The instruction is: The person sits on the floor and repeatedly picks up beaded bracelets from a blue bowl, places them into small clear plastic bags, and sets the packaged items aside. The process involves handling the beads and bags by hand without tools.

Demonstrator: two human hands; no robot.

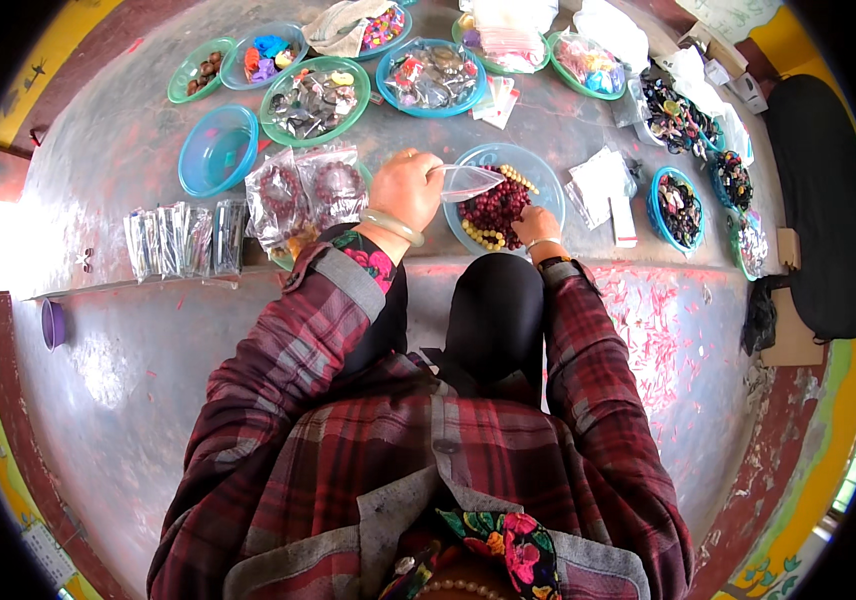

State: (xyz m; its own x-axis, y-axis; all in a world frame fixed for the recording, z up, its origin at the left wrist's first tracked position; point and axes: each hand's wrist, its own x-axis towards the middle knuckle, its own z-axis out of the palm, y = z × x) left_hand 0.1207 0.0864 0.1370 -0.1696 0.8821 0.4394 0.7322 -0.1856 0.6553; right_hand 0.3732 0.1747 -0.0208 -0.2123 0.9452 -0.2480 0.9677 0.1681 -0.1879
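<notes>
- Clear plastic bag: pinched at its mouth by left hand, held over blue bowl.
- Right hand: fingers closed among dark red beads in the bowl.

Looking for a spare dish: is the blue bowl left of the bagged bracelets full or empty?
Empty: the blue bowl shows only its bare inside.
</notes>
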